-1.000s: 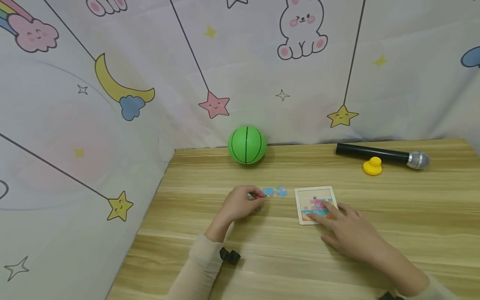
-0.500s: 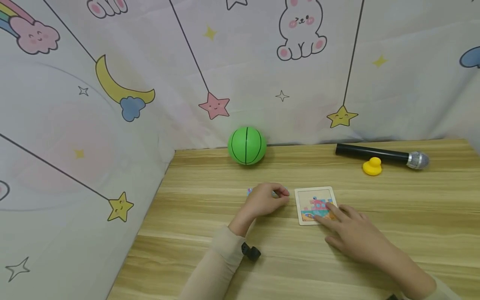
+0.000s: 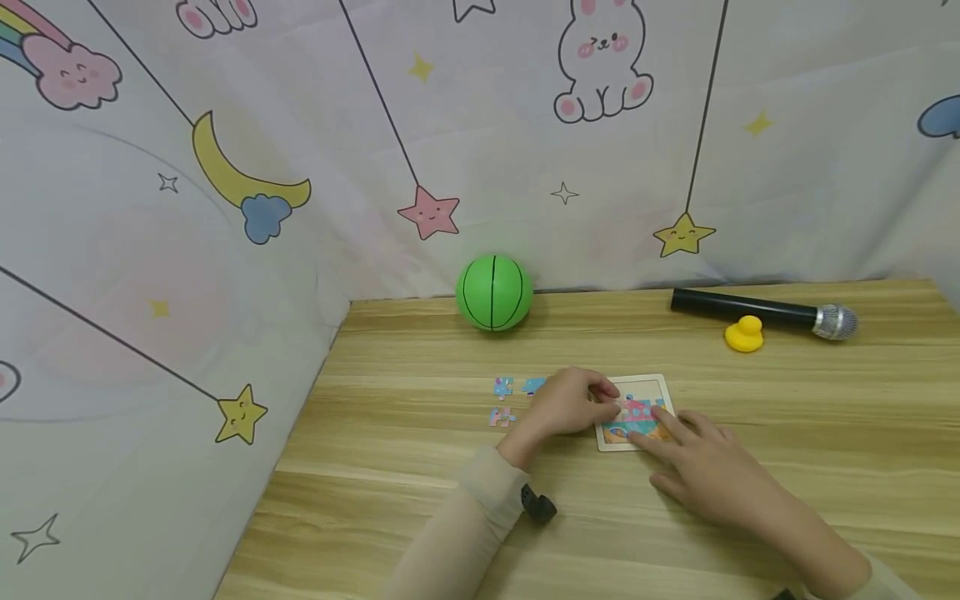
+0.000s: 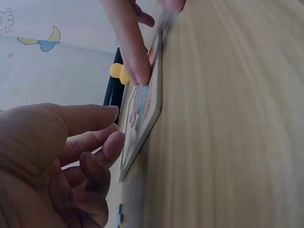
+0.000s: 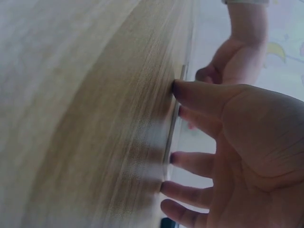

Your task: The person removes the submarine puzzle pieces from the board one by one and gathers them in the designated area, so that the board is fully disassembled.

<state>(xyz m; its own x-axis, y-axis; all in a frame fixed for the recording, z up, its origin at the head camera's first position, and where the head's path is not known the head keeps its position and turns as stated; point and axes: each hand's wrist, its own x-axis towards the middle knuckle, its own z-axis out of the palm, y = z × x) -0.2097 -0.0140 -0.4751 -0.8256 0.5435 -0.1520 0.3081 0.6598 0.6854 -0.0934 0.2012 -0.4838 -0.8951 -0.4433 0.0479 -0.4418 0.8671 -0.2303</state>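
A square puzzle tray (image 3: 667, 385) with a pale border lies on the table, its lower part filled with pink, teal and orange picture pieces. My left hand (image 3: 573, 402) is over its left edge, thumb and fingertips brought together in a pinch around a small puzzle piece, which the fingers hide. My right hand (image 3: 712, 471) rests on the tray's right side, fingers spread, with fingertips on the picture and border. Left of the tray lie loose puzzle pieces: one blue and purple (image 3: 503, 387), one pink (image 3: 501, 417), and a blue one (image 3: 533, 385) partly behind the left hand.
At the back of the wooden table (image 3: 405, 492) stand a green ball (image 3: 494, 293), a black microphone (image 3: 765, 312) and a yellow rubber duck (image 3: 745, 333). Behind them hangs a printed curtain (image 3: 510, 150). A small black device (image 3: 538, 506) sits at the left cuff.
My left hand has moved right, from the loose pieces to the tray's left edge, uncovering the leftmost pieces. The right hand has shifted only slightly and stays at the tray.
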